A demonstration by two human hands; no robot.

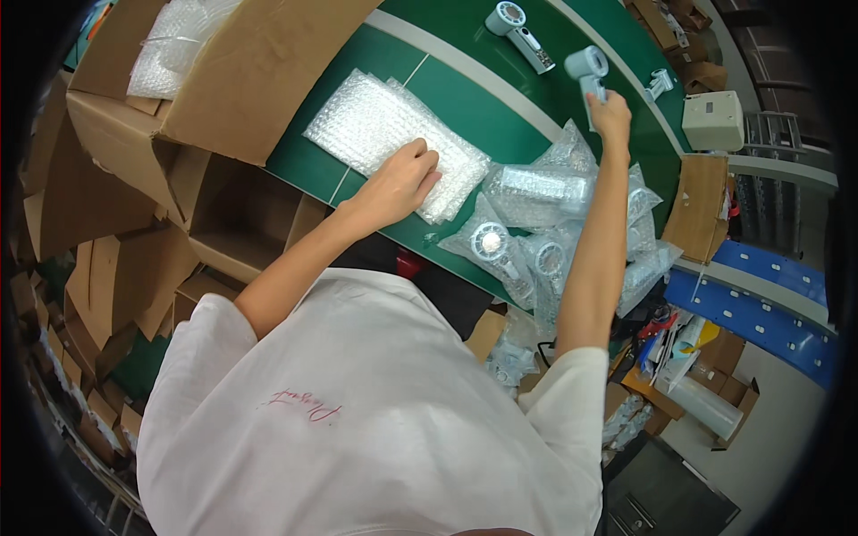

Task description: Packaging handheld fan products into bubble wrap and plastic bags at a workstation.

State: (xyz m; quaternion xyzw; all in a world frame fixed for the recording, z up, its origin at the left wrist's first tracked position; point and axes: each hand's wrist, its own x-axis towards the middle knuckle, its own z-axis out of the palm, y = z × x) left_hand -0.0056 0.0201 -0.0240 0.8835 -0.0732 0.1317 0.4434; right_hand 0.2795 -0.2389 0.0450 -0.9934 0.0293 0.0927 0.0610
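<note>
My right hand [610,118] reaches to the far side of the workbench, its fingers wrapped around the handle of a pale blue handheld fan [587,64], round head up. My left hand [402,183] is on a flat stack of clear bubble-wrap bags [366,116], fingers curled and pinching the bag under them; the fingertips are partly hidden. Another handheld fan [521,37] lies on the green belt, left of the held one. Beside my right forearm several fans in bubble-wrap bags are piled, among them a bagged fan [493,246] near the bench's front edge.
An open cardboard box [125,134] with bubble wrap inside stands at the left, next to the green bench. A small pale blue piece [660,85] lies on the belt's far right. Beyond are a white box-shaped device [713,121] and a blue perforated panel [760,295].
</note>
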